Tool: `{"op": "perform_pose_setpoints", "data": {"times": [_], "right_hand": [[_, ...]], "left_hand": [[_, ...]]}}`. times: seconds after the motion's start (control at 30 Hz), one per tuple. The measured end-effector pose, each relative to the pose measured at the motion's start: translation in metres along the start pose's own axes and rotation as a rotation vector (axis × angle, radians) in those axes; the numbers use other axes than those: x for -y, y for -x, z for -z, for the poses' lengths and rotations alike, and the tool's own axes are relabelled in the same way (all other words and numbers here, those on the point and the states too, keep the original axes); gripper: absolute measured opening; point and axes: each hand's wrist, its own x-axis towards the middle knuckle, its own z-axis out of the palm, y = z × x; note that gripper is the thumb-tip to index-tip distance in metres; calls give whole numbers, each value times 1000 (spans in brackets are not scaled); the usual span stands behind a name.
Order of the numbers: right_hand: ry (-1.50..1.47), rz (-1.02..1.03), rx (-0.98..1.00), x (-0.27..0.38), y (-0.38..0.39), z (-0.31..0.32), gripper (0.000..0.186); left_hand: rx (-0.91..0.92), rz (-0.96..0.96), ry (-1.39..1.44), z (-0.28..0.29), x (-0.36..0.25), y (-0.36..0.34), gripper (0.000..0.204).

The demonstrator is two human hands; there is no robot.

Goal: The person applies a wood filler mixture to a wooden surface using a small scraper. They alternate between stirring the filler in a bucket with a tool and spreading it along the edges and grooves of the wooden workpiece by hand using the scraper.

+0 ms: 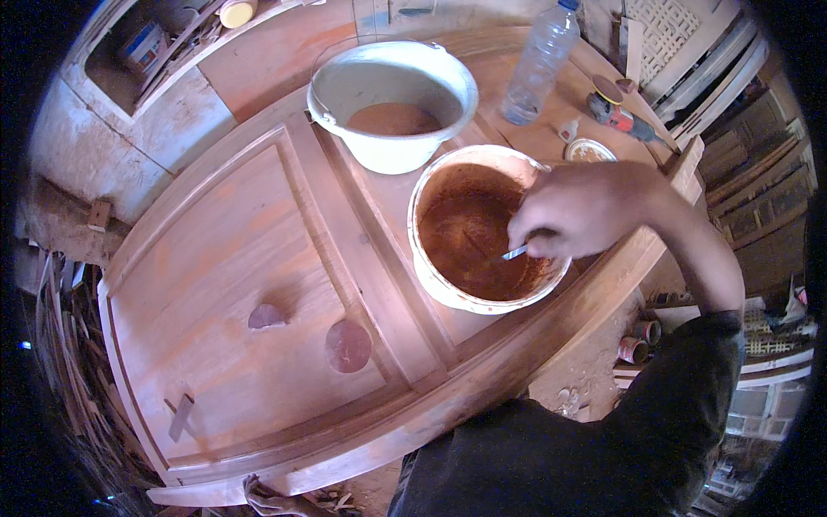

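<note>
My right hand [573,214] reaches over the rim of a white bucket [424,274], closed on a thin, silvery tool [514,253]. The tool's lower end dips into reddish-brown paste or liquid [465,237], so its kind is hidden. The bucket stands on a panelled wooden door [233,224] lying flat. At the door's near edge, low in the view, my left hand [269,498] curls its fingers over the wood. Behind the first bucket stands a wider pale bucket [388,155] with a wire handle and brown matter inside.
On the door lie a round sanding disc [349,346], a folded disc piece [268,316] and a small wooden piece [181,418]. At the back right are a clear plastic bottle [541,65], an angle grinder [622,116] and a round lid [590,152]. Tins [633,349] stand below, right.
</note>
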Motion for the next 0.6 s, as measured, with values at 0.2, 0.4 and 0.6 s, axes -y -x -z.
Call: {"op": "perform_pose_setpoints", "data": {"times": [0.2,0.4,0.6], "right_hand": [[-354,-180,-137,-10,39,13,24],[-190,-100,-422,-5,61,-7,21],[99,-329,-356,34,67,-37,26]], "left_hand": [[-23,-13,5,-5,-3,4,40],[-22,-89,-6,-1,-1,2,42],[-75,90,129,7,-14,4,43]]}}
